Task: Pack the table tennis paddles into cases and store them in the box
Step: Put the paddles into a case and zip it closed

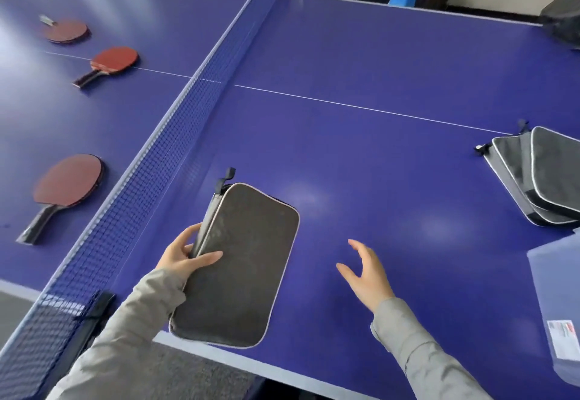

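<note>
over blue table (376, 164), left hand (183, 253) clasps zipped case (238, 267).

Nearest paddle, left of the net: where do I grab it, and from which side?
Take the nearest paddle by its dark handle, which points toward your table edge. Come from above on the near-left side; it lies flat, clear of the net.
</note>
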Demonstrator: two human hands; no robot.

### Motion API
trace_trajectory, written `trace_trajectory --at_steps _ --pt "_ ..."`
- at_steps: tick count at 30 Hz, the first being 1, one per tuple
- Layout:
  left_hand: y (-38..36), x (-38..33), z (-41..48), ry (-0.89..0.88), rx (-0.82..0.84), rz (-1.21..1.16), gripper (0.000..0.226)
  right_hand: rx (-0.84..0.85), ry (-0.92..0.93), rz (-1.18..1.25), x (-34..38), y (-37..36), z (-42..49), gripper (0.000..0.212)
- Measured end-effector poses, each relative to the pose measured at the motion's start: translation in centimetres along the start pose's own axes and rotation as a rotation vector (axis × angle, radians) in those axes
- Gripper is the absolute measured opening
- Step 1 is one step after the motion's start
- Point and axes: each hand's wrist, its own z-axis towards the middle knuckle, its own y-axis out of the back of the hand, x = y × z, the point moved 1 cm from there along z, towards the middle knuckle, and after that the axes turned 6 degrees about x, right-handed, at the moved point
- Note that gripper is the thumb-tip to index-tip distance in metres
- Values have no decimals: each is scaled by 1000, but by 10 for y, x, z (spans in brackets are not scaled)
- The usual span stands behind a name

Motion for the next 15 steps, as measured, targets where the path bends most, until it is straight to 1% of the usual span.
trace_trajectory --at_steps 4,7,10,13,15 --pt "60 14 15 82 -74 -39 67 34 -98 -176 -20 -24 -7 67" --pt "89 20 33 130 -86 -39 59 65 -164 -328 -27 -36 -9 76" --pt "105 30 51 179 -86 -59 58 86 -221 -436 -31 -45 -11 81" --pt "114 41 67 218 -53 -89 49 109 -265 -534 -37 -54 -11 86" --pt "120 46 73 241 -48 -86 53 130 -283 -598 -39 -59 -12 89"
